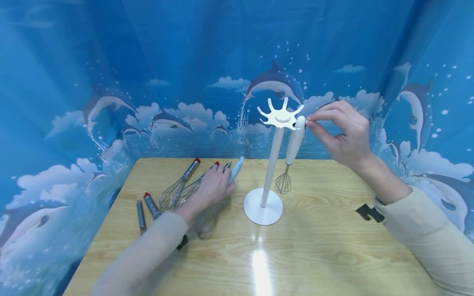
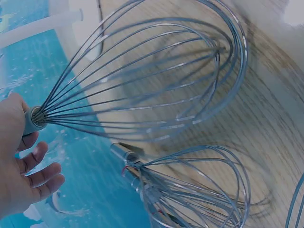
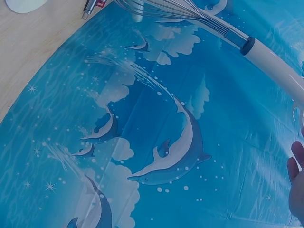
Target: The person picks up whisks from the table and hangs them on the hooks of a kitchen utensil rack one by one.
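Observation:
A white stand [image 1: 273, 164] with a round base and a ring of curved hooks rises from the table. Beside its hooks, my right hand [image 1: 342, 131] pinches a whisk with a white handle [image 1: 295, 142] by the top end, so its wire head hangs downward. Part of that hand shows at the edge of the right wrist view. To the left of the stand, my left hand [image 1: 214, 185] grips a whisk by its light blue handle [image 1: 235, 169]. In the left wrist view its large wire head [image 2: 156, 71] points away from the fingers, over the table.
Several metal whisks lie on the wooden table [image 1: 326, 234] at left, including one with a red-tipped handle [image 1: 191, 168]. Two more handles [image 1: 141, 213] lie nearer the left edge, partly behind my sleeve. A blue dolphin-print curtain [image 1: 207, 61] surrounds the table.

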`<state>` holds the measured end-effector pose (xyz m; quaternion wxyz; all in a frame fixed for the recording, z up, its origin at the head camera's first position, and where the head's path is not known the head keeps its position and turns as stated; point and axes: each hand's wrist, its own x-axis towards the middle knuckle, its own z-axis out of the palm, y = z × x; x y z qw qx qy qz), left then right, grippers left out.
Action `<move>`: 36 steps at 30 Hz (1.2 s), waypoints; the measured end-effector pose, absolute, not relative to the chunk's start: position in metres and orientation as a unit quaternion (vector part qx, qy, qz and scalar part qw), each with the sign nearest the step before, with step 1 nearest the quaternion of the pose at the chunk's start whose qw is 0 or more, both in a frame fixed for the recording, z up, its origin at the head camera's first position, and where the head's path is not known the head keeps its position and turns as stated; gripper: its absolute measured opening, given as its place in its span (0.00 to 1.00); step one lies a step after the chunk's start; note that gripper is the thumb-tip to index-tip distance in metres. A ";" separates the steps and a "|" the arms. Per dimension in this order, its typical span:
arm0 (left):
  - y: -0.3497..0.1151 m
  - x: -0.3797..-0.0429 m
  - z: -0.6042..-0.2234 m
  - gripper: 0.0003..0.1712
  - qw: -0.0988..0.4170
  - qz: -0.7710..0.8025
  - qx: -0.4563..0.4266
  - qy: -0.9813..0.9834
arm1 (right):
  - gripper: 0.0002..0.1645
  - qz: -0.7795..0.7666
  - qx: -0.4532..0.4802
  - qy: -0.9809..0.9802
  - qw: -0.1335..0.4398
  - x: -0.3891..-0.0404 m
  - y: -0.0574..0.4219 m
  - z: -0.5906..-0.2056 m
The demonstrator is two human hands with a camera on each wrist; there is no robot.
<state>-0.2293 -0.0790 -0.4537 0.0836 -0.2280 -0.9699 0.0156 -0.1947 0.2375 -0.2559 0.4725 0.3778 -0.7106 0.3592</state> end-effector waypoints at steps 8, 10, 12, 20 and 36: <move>-0.082 -0.221 -0.444 0.25 0.165 -0.019 -0.246 -0.955 | 0.34 0.362 0.380 -0.706 0.475 -0.193 0.236 -0.256; -0.082 -0.219 -0.440 0.24 0.175 -0.023 -0.248 -0.952 | 0.34 0.363 0.381 -0.704 0.477 -0.192 0.236 -0.256; -0.081 -0.216 -0.437 0.22 0.182 -0.025 -0.249 -0.951 | 0.34 0.362 0.382 -0.702 0.480 -0.192 0.235 -0.256; -0.077 -0.207 -0.428 0.20 0.218 -0.044 -0.251 -0.942 | 0.34 0.344 0.389 -0.699 0.492 -0.190 0.233 -0.256; -0.062 -0.178 -0.389 0.20 0.283 -0.073 -0.268 -0.918 | 0.32 0.329 0.383 -0.699 0.506 -0.181 0.229 -0.256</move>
